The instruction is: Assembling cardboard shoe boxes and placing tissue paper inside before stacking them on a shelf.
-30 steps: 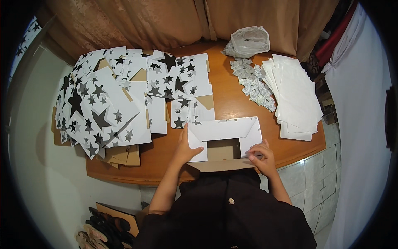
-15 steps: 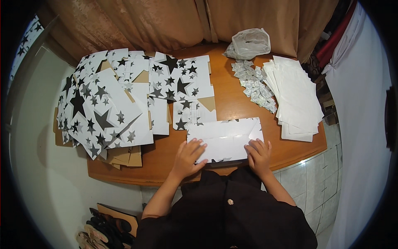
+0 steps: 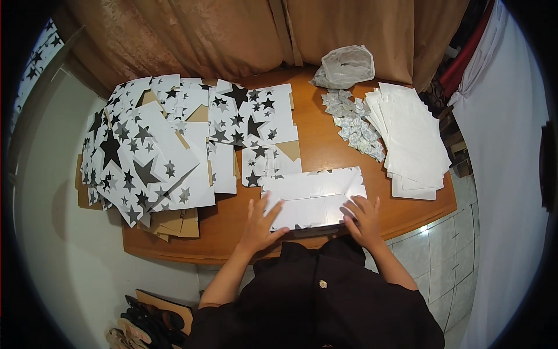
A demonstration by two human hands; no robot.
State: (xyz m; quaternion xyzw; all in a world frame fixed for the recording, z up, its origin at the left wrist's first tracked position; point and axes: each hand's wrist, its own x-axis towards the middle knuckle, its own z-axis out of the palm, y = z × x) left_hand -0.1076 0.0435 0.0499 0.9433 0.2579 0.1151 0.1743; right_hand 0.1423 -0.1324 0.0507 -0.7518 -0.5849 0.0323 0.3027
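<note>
A white cardboard box (image 3: 311, 199) with black stars along its edges lies at the front of the table, a seam running across its upper face. My left hand (image 3: 260, 224) is at its left end, fingers spread, thumb by the near left corner. On the right end rests my right hand (image 3: 363, 218), its fingers apart and slightly bent over the edge. Neither hand is closed round anything. The box's underside is hidden.
Flat star-printed cardboard boxes (image 3: 151, 168) are heaped on the left of the wooden table (image 3: 314, 122). At the right are small silvery packets (image 3: 354, 128), a translucent plastic bag (image 3: 347, 67) and a stack of white paper sheets (image 3: 415, 139). Shoes (image 3: 148, 323) lie on the floor.
The fingers of both hands have lifted and spread a little on the box. The box's top flaps look slightly shifted, with the seam now straighter across it.
</note>
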